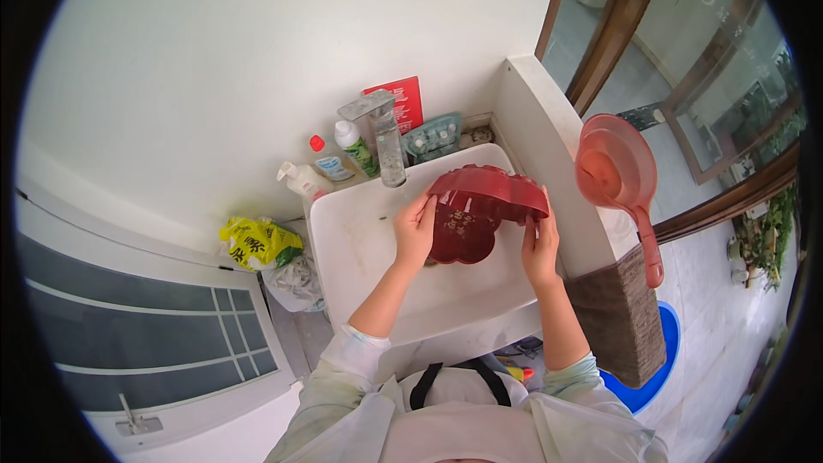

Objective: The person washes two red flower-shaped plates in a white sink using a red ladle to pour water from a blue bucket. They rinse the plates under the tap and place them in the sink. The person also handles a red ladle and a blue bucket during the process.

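Observation:
A dark red scalloped plastic dish (464,241) is held tilted over the white sink basin (360,296), its inside towards me, with a gold pattern or small bits on its bottom. My left hand (415,228) grips its left rim and my right hand (540,244) its right rim. The metal faucet (389,141) stands behind and to the left of the dish; whether water runs cannot be told. The drain is mostly hidden behind the dish.
Pump, red-capped and white-capped bottles (357,148) stand left of the faucet. A teal soap tray (434,138) leans behind the basin. A pink dipper (617,167) rests on the right ledge, above a brown towel (617,315) and a blue tub (670,334). A yellow bag (263,243) lies left.

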Tool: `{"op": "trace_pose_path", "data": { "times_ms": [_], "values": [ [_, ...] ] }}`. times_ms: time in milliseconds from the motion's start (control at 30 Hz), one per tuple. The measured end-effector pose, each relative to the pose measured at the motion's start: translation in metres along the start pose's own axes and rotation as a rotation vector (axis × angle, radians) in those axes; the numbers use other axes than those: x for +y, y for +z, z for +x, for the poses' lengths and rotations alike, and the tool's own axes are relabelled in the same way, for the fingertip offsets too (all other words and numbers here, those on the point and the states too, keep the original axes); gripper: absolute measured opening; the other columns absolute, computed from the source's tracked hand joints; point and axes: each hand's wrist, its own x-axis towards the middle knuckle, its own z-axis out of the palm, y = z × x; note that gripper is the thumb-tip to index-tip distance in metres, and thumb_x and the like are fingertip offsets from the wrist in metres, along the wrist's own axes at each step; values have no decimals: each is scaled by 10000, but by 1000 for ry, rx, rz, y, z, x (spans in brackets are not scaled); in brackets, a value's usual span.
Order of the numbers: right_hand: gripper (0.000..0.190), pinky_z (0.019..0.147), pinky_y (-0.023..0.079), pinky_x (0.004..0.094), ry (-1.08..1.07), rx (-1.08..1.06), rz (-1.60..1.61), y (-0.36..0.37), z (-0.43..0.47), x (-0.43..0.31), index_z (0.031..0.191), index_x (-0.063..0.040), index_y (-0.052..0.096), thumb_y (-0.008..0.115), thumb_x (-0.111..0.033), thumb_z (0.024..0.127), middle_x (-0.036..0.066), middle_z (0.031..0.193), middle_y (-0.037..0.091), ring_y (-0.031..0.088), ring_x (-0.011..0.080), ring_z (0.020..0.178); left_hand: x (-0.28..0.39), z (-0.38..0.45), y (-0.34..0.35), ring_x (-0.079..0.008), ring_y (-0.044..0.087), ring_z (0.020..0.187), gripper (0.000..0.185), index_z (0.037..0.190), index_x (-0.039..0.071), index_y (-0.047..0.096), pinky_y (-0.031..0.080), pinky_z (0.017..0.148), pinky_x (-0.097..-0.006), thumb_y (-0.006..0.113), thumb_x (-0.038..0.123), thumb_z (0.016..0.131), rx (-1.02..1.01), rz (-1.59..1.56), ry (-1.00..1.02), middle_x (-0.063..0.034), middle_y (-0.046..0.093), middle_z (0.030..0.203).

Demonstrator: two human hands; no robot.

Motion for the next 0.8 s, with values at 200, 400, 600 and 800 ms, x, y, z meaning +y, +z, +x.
{"op": "trace_pose_path", "data": {
  "times_ms": [200, 400, 600, 800],
  "values": [
    [498, 896, 495, 345, 140, -51, 219, 4, 1, -21, 1379, -22, 403, 456, 105, 901, 182, 1271, 532, 589, 280, 1082, -3, -15, -18, -55, 574, 800, 234, 1132, -67, 620, 472, 715, -204, 574, 39, 928, 85, 115, 71, -46, 669, 943],
    [555, 694, 545, 294, 631, -324, 722, 9, -11, -59, 1445, -2, 273, 454, 57, 924, 150, 1147, 585, 642, 188, 814, 21, -43, -60, -119, 605, 949, 313, 1200, -43, 585, 519, 763, -297, 551, 156, 960, 231, -267, -276, -78, 638, 1088],
    [599, 659, 559, 320, 898, -534, 945, 30, -40, -80, 1468, 16, 169, 462, -4, 946, 158, 1017, 616, 666, 236, 762, 55, -83, -102, -166, 620, 954, 479, 1341, -8, 446, 529, 768, -326, 610, 90, 902, 204, -368, -555, -113, 620, 1129],
    [547, 733, 571, 327, 990, -717, 951, 71, -71, -84, 1449, 36, 215, 462, -40, 967, 167, 1074, 605, 664, 234, 840, 78, -101, -131, -176, 643, 911, 583, 1331, -37, 452, 542, 779, -317, 702, 17, 807, 247, -102, -417, -151, 636, 1096]
  ]
}}
